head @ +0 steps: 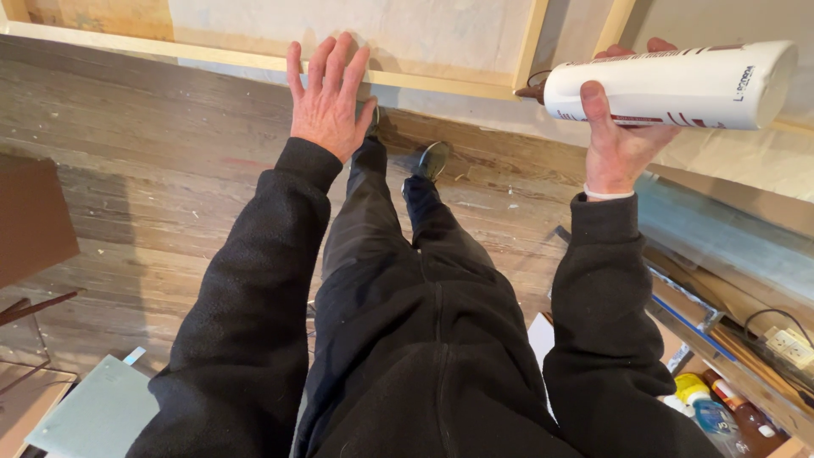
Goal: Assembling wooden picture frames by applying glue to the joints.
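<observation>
Gripping a white caulk tube (670, 85) in the right hand (619, 140), fingers wrapped around its barrel, up at the right of the view. Lying nearly level, long axis running left to right, brown nozzle pointing left toward the pale wooden frame (526, 51). Spreading the left hand (326, 97) open and flat, holding nothing, against the frame's lower rail.
</observation>
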